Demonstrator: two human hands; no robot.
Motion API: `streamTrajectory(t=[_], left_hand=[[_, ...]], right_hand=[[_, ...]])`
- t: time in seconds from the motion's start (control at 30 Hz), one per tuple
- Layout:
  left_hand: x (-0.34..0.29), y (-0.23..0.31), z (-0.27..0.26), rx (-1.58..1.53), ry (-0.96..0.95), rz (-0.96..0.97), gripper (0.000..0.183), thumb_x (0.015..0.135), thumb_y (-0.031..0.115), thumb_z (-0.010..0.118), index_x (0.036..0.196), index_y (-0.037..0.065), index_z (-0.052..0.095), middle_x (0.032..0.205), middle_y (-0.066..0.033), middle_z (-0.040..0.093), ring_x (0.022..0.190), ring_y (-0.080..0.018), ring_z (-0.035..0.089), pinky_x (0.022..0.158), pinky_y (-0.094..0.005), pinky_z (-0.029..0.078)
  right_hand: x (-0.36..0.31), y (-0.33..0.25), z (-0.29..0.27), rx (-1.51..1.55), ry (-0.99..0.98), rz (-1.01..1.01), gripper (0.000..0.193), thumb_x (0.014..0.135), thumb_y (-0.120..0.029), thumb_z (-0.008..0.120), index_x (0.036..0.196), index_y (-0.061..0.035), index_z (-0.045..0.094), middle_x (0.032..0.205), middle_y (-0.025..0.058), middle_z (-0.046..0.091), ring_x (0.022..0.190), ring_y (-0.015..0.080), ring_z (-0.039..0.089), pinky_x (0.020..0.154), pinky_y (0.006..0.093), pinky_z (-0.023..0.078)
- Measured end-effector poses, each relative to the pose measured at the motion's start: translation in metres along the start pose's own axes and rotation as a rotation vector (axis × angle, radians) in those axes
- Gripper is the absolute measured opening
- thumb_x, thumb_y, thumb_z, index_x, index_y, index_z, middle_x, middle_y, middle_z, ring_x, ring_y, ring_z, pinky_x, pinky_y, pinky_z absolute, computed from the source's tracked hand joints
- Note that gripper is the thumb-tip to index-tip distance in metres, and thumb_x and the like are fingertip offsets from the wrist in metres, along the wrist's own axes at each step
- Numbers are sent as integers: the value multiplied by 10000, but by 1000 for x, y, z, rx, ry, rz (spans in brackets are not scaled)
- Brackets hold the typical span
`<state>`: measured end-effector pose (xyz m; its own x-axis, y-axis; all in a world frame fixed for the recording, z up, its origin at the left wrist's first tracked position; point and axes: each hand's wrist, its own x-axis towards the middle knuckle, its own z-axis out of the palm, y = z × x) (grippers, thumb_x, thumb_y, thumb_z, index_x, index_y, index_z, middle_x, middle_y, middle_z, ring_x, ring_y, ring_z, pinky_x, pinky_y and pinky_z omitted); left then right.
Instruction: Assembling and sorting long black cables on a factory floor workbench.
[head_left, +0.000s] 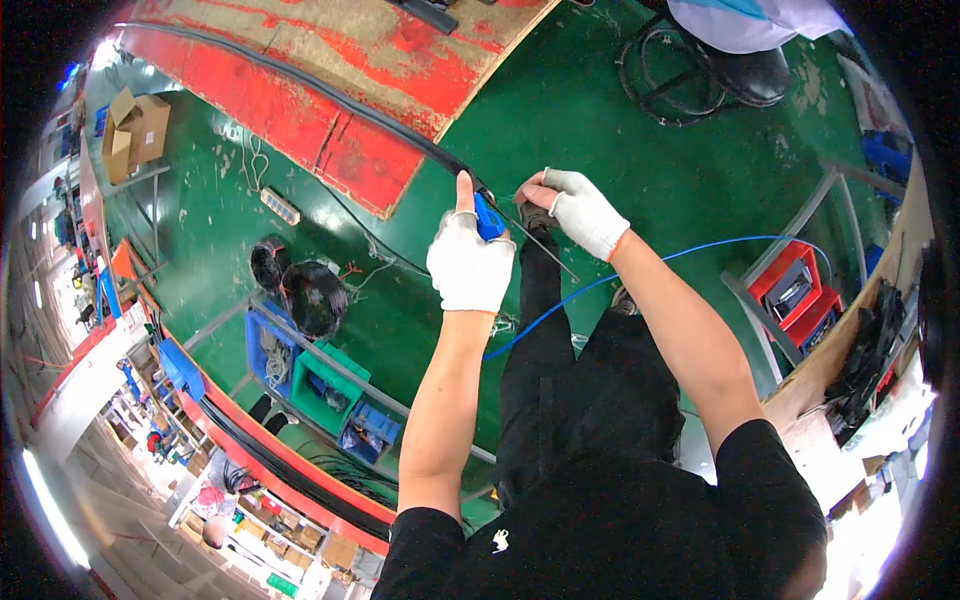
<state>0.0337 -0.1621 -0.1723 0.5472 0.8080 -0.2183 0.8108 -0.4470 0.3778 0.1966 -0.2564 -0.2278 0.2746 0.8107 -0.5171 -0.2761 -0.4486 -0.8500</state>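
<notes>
My left hand [470, 262], in a white fingerless glove, is wrapped round a blue-handled tool [488, 217] whose exact kind I cannot tell. Its thumb lies along the end of a long black tube [345, 101], which runs back over the red table. A thin dark rod [548, 250] slants down to the right from beside the tool. Just right of the tube's end, my right hand [588, 215], gloved the same way, has thumb and forefinger pinched together. Whatever sits between those fingertips is too small to make out.
The worn red table [375, 165] ends ahead of me. A blue hose [700, 246] crosses behind my arms. Left are black coils [315, 300], a power strip [280, 206] and a rack with a green bin [328, 388]. Red bins [790, 285] stand right; a person sits on a stool [750, 80] far right.
</notes>
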Motion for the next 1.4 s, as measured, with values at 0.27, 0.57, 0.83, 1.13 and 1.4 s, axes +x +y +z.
streamTrajectory(t=[0.27,0.57,0.83,1.13,1.4], left_hand=[[1,-1,0,0,4,27,894,785,128,779,1615,143,448,1000,-158,705,895,-358,729,810,-449,588],[0,4,-3,29,9,9,855,816,140,765,1612,145,452,994,-150,712,898,-355,726,810,-450,583],[0,5,0,-1,42,15,833,809,114,761,1594,140,483,989,-145,718,901,-347,729,806,-441,585],[-1,3,0,-28,45,15,880,782,97,778,1604,149,469,1018,-146,717,911,-346,729,823,-439,586],[1,-2,-2,-38,4,11,915,779,94,778,1626,175,440,1035,-158,722,879,-356,722,809,-441,578]], right_hand=[[-7,-34,15,-336,-28,-67,381,969,-393,738,1047,-20,751,962,197,752,899,324,722,827,404,548],[-1,-31,17,-445,-64,-73,372,938,-369,725,1067,-23,768,1012,230,761,970,396,728,851,435,560],[3,-25,15,-256,-92,-37,290,929,-255,729,1031,16,735,863,108,715,819,179,647,768,352,528],[-3,-20,15,-189,-139,13,296,893,-259,735,1020,8,749,936,169,758,881,236,697,816,380,543],[-2,-12,7,-55,-82,67,408,1001,-365,698,1105,27,740,982,126,758,900,209,677,851,354,540]])
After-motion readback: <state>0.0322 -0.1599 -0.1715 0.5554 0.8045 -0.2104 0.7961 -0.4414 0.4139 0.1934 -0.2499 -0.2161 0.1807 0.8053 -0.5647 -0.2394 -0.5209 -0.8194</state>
